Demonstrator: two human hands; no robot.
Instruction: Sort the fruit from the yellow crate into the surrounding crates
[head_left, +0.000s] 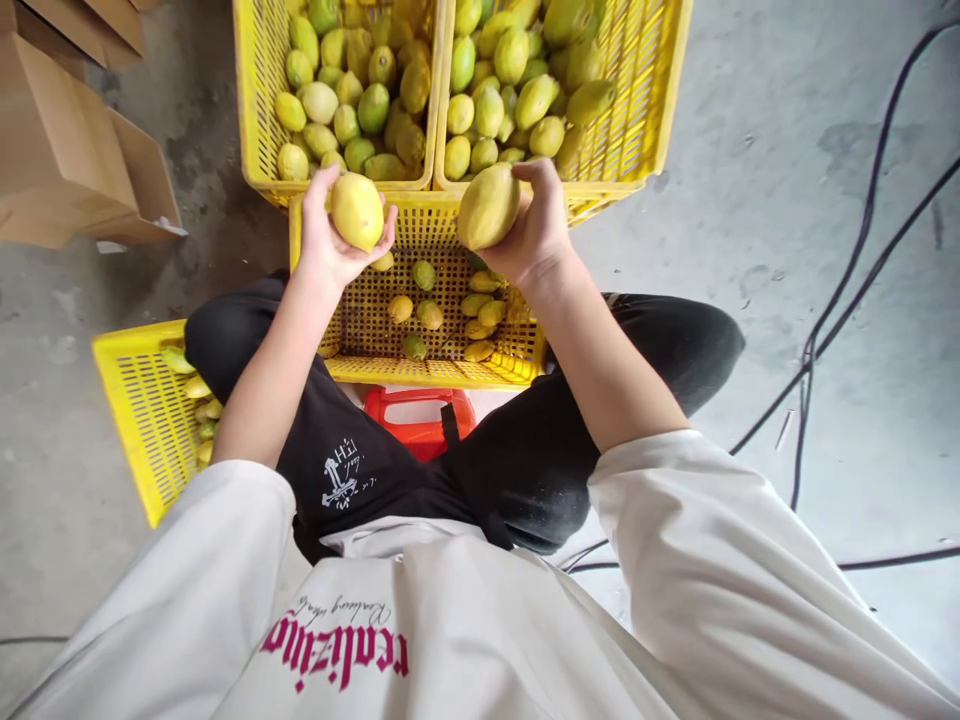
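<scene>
My left hand [327, 245] is wrapped round a yellow lemon [357, 212], its fingers curling up at the right side. In my right hand [541, 228] sits a larger, greener-yellow lemon [489, 207], thumb on top. Both fruits are held above the far part of a yellow perforated crate [442, 372] between my knees. Inside that crate lie several lemons [430, 314], yellow and green, on its bottom. Just beyond my hands stand two fuller yellow crates, the left one [259, 100] and the right one [660, 90], both heaped with green and yellow lemons.
Another yellow crate [154, 410] with lemons stands beside my left leg. A red plastic stool [420, 435] shows between my thighs. Open cardboard boxes [67, 140] are at the upper left. Black cables [862, 240] run over the concrete floor [757, 190] on the right.
</scene>
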